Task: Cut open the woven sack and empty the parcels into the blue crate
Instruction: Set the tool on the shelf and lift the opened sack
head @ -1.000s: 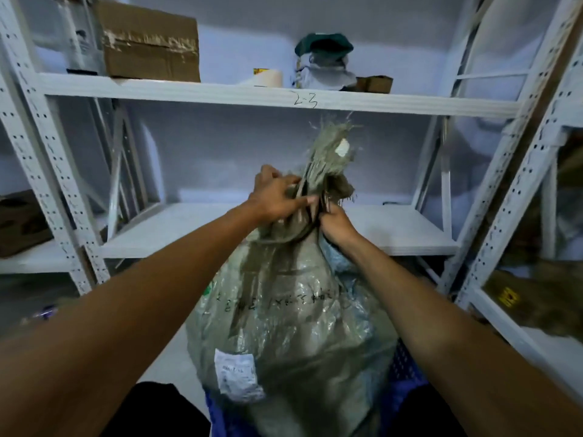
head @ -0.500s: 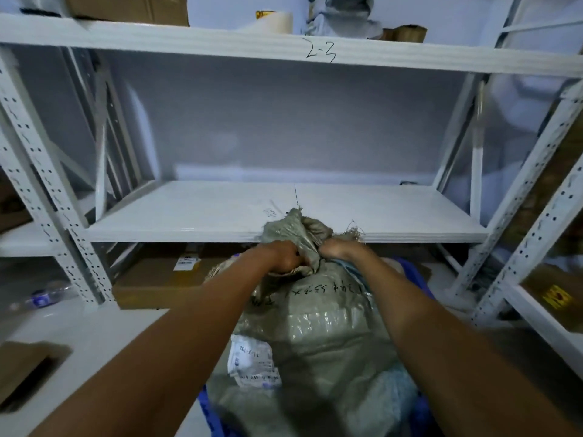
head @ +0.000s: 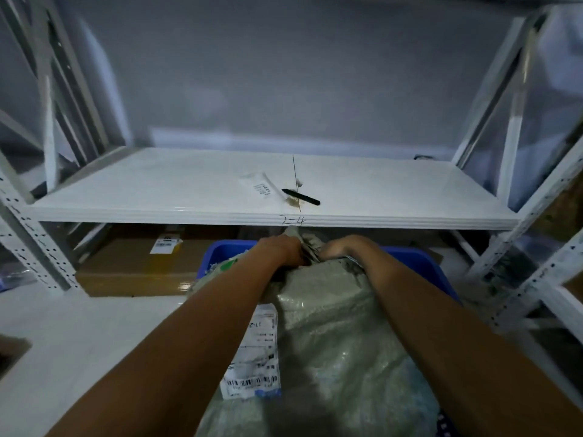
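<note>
A bulging grey-green woven sack (head: 331, 335) with a white shipping label (head: 255, 351) lies tipped forward over the blue crate (head: 220, 250), whose rim shows behind and beside it. My left hand (head: 280, 250) and my right hand (head: 340, 249) both grip the bunched neck of the sack (head: 304, 241), close together, just under the front edge of the white shelf. The parcels inside are hidden by the sack.
A white metal shelf (head: 157, 190) marked "2-4" holds a black pen-like tool (head: 301, 197) and a small white packet (head: 258, 186). A flat brown carton (head: 138, 266) lies on the floor under the shelf, left of the crate. Perforated rack posts (head: 536, 272) stand at right.
Both hands have pulled the sack's neck down and forward, from head height to just over the crate. The view has tilted down with it; the upper shelf is gone from sight.
</note>
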